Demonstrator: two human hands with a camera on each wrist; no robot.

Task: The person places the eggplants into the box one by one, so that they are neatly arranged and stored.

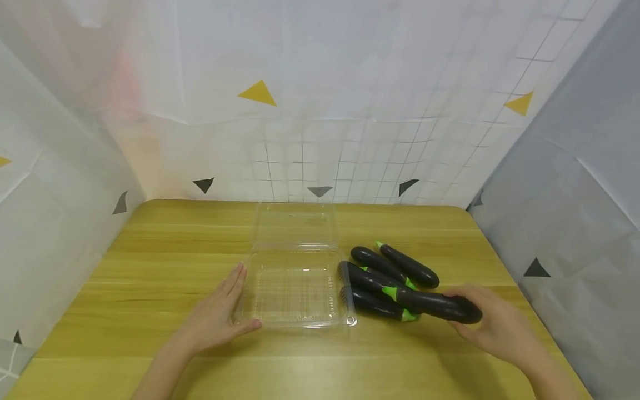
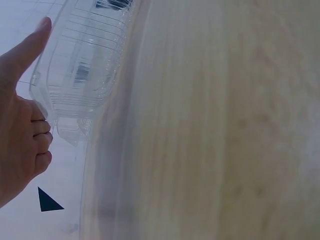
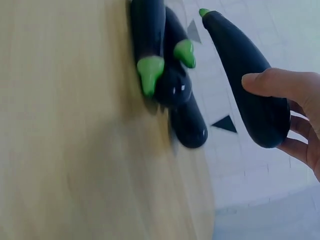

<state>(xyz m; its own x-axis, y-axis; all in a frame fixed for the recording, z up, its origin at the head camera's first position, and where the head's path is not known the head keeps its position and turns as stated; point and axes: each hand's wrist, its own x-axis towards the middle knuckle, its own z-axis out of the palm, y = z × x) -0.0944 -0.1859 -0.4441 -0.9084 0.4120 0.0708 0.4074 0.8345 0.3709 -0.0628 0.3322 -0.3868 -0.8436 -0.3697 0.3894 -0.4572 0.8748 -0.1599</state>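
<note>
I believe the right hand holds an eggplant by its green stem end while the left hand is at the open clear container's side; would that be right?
Not quite: the right hand grips the eggplant near its rounded end, and the green stem end points away, as the right wrist view shows. The rest stands.

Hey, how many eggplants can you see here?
6: one eggplant in the right hand; beside the clear box, two at the back, one mostly covered in the middle, and two in front. The overlap might hide another.
</note>
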